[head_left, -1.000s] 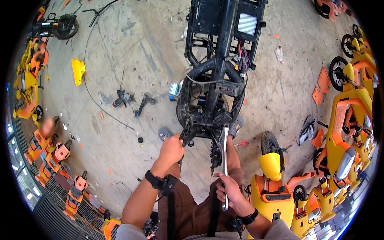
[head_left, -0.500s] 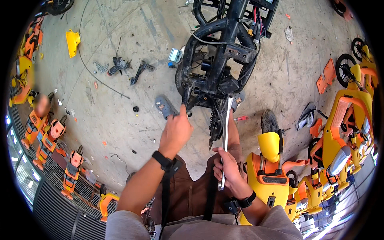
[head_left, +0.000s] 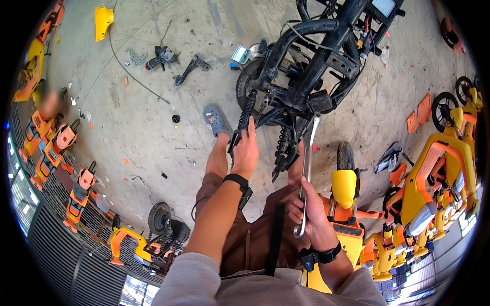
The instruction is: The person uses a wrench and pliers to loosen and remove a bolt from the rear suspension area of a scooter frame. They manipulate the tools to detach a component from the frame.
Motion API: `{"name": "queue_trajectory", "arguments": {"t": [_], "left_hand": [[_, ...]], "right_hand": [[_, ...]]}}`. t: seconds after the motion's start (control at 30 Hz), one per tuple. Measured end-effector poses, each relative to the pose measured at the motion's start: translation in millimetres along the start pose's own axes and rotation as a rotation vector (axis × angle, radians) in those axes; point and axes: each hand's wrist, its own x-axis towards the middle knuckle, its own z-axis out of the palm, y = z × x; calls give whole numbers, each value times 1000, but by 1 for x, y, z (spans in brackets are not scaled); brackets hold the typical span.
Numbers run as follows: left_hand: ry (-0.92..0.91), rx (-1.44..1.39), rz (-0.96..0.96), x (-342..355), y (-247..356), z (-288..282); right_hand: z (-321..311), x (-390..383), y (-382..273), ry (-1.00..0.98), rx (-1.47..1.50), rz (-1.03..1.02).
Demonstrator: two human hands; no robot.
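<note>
In front of me lies a black vehicle frame [head_left: 314,71] with two coil-spring shock absorbers at its near end. My left hand [head_left: 246,155] is closed at the lower end of the left shock absorber [head_left: 248,106], its index finger stretched along it. Some of its fingers are hidden behind the hand. The right shock absorber [head_left: 283,143] slants down between my hands. A long silver wrench [head_left: 307,160] is held near its lower end by my right hand [head_left: 311,206]. The wrench's upper end overlaps the frame's near right corner; I cannot tell whether it touches.
Yellow and orange scooters [head_left: 429,178] crowd the right side, one close to my right arm. More orange units [head_left: 38,132] line the left. Loose parts, a yellow panel [head_left: 104,23], a cable and a black bracket [head_left: 191,70] lie on the concrete floor.
The view has turned, so the frame now sits further right and tilted. My left hand has shifted from pointing at the left shock absorber to gripping its lower end. The wrench stays in my right hand.
</note>
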Motion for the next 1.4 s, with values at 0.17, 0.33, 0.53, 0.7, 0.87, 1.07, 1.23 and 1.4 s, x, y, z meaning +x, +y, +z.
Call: {"name": "queue_trajectory", "arguments": {"t": [0.17,0.33,0.53,0.7,0.87,1.07,1.23,1.4], "left_hand": [[-129,-48,-39,-8,-15,-57],[-48,-226,-109,-9,-33,-76],[-162,16,21,15,29,-136],[-292,165,55,49,54,-139],[-458,281,154,84,90,-141],[-430,253,18,52,82,-104],[-237,208,-30,7,47,-60],[17,284,40,6,17,-7]], "right_hand": [[5,1,2,8,-14,-10],[3,4,5,12,-44,-31],[-3,1,2,9,-34,-22],[-2,-1,0,-4,-33,-19],[-6,3,1,-22,-44,-28],[-7,6,5,-7,-24,-42],[2,5,5,0,-6,-29],[15,2,-4,25,5,2]]}}
